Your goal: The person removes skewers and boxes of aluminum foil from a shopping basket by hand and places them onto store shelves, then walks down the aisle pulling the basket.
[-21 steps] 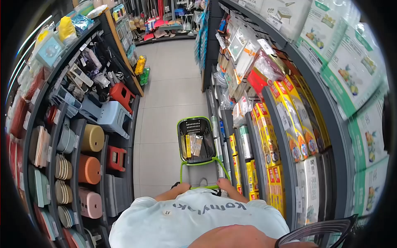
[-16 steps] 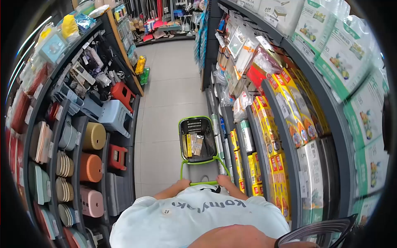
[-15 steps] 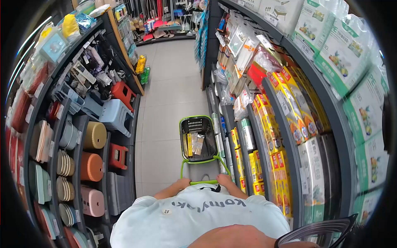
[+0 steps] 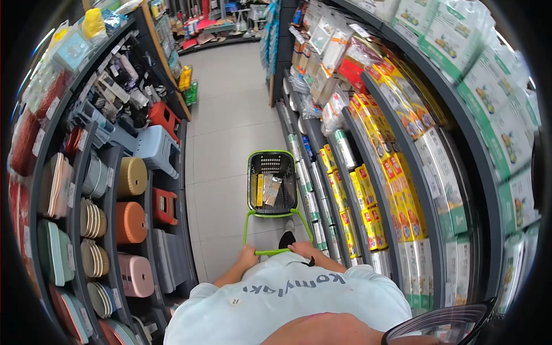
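Observation:
My left hand (image 4: 248, 256) is closed round the left end of a green handle, and my right hand (image 4: 302, 249) grips its right end. That handle (image 4: 272, 252) belongs to a black shopping basket (image 4: 250, 195) with a green rim, which stands out in front of me low over the floor. Inside the basket lie a narrow yellow box (image 4: 260, 190) and a few small flat packages (image 4: 272, 191) with clear and brown parts. Their kind is too small to read. One dark shoe (image 4: 286, 240) shows between the handle and the basket.
Tiled floor (image 4: 221, 144) runs ahead between two shelf rows. On the left stand plastic stools (image 4: 154, 150), round orange containers (image 4: 131, 222) and stacked bowls. Yellow boxes (image 4: 397, 190) and green-white packs (image 4: 494, 98) fill the right shelves. Brooms and mops hang at the far end.
The basket appears slightly higher in view, and both hands a little further left. A shoe has come into sight below the basket. The shelves have shifted in view.

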